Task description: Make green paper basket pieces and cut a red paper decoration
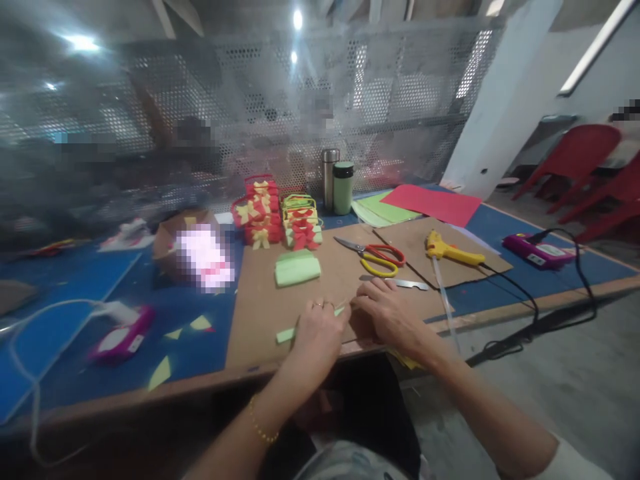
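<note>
Nearest, at the front of the desk [193,363], the left hand [321,333] has its fingers curled down on a pale green paper strip [285,336], which lies on a cardboard sheet [260,293]; pressing too hard could crease it askew. The right hand [386,317] meets it with bent fingers; whether they pinch the strip, I cannot tell. A metal blade-like strip [411,285] lies just beyond the right hand, where a careless reach might nick a knuckle. Farther out are open scissors [362,249] and a corded glue gun [456,254]; a snagged cord could drag the gun, and, if hot, it might burn. Behind, bow-trimmed red paper baskets [271,221] hide their insides. The green tumbler [343,191] and steel flask [328,183] are lidded, contents unseen.
</note>
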Action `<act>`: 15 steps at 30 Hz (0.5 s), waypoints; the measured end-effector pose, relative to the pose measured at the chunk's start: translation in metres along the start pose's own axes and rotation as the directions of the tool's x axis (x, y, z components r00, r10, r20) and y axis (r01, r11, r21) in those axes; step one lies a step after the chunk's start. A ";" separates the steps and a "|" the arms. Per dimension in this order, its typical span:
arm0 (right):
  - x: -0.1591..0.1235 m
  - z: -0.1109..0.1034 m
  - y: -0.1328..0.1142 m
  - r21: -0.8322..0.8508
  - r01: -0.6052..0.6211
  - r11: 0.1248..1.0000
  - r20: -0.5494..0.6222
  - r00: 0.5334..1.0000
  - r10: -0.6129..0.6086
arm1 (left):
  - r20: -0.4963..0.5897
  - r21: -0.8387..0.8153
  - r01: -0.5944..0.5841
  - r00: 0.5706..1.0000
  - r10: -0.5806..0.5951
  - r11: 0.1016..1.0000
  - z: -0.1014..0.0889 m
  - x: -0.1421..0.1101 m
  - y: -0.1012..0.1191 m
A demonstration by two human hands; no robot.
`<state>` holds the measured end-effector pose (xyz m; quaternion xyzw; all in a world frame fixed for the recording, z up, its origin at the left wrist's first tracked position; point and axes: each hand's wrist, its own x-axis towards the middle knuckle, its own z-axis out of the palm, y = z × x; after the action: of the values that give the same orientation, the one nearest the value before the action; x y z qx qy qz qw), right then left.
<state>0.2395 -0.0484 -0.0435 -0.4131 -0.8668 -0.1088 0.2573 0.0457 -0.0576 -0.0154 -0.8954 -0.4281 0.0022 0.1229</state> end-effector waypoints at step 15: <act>-0.004 -0.007 -0.018 -0.022 0.038 0.999 0.094 0.995 -0.036 | -0.208 -0.027 0.051 0.977 -0.055 0.998 0.013 -0.026 0.013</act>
<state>0.2303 -0.0651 -0.0396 -0.4045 -0.8841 -0.1043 0.2093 0.0375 -0.0829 -0.0331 -0.8802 -0.4365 -0.0998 0.1573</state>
